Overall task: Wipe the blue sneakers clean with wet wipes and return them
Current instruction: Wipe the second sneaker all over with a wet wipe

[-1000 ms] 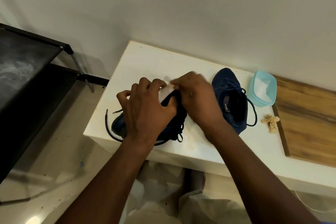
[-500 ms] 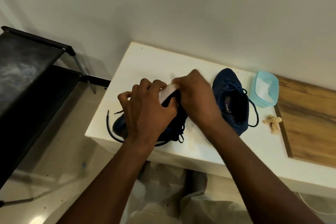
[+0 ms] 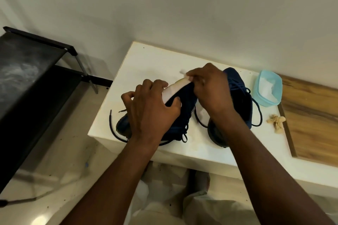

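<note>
While the person stood at the bench (image 3: 146,60), both forearms reached up across its front edge and hid part of it. The left hand (image 3: 151,109) lay curled over the nearer blue sneaker (image 3: 184,113) and gripped it near the front left corner, covering most of its upper. This sneaker was tipped on its side, with its white sole (image 3: 172,90) turned up between the two hands. The right hand (image 3: 212,91) had its fingers bent and pinched a white wet wipe (image 3: 187,76) against the far end of that sole. A loose dark lace (image 3: 111,126) curved over the bench's left edge.

Behind the right hand and partly hidden by it, the second blue sneaker (image 3: 243,100) sat on the bench. Just right of it stood a pale blue tub (image 3: 268,90) with white wipes inside. A crumpled brownish wipe (image 3: 276,120) lay at the edge of a wooden board (image 3: 311,118). A black rack (image 3: 27,71) stood on the floor to the left.

Compared with one second earlier, far more of the white sole showed, and the right hand had shifted farther from the left.
</note>
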A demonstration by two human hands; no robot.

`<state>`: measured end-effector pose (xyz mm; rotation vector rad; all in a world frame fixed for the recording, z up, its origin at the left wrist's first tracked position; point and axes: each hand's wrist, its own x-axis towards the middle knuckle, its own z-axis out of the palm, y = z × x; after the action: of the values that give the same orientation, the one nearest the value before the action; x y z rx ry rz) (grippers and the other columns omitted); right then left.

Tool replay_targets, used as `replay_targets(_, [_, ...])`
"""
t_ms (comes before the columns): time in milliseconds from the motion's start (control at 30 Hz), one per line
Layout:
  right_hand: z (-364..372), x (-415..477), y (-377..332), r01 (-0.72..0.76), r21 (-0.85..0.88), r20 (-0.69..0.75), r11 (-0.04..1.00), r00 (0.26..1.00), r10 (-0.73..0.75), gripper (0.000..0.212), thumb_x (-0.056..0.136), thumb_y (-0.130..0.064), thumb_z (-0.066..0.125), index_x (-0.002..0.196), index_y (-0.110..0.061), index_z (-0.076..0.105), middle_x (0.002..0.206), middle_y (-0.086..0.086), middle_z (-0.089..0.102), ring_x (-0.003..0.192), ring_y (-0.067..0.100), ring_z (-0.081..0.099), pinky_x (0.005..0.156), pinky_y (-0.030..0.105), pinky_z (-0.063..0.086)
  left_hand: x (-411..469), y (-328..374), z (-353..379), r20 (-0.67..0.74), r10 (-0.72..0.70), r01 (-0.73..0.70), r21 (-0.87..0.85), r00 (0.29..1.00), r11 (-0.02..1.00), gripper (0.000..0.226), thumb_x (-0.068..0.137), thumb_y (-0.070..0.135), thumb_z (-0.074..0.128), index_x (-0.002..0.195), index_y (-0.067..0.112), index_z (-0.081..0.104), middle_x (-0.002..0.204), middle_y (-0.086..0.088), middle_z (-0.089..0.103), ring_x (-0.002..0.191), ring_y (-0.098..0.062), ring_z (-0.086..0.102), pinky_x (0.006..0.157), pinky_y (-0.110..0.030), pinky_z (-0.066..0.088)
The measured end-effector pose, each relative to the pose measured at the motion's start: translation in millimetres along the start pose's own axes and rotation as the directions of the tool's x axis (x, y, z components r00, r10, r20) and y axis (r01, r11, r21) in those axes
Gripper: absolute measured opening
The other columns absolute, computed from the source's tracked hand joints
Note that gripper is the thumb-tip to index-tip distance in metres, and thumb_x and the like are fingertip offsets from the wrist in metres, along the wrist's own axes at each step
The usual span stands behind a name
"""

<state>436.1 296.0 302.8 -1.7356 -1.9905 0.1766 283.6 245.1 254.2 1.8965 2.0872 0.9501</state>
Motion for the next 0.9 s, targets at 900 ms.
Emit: replay_targets(900, [7.2,3.0,-6.6,0.120,-0.149,0.114,0.981,0.988,-0.103,0.026,0.086,-0.004,0.059,0.100,-0.016,0.076,0.091,0.011,0.062,0.089,0.032,0.058,0.071,0.041,0.050,0.9,3.4,1.7,0.030,-0.057,0.058,-0.021,0.998,0.998,0.093,0.082,0.066,0.061,0.156,0.021,0.028,0.111,0.011,0.063,0.107,-0.014,0.058,0.096,-0.040,0.031])
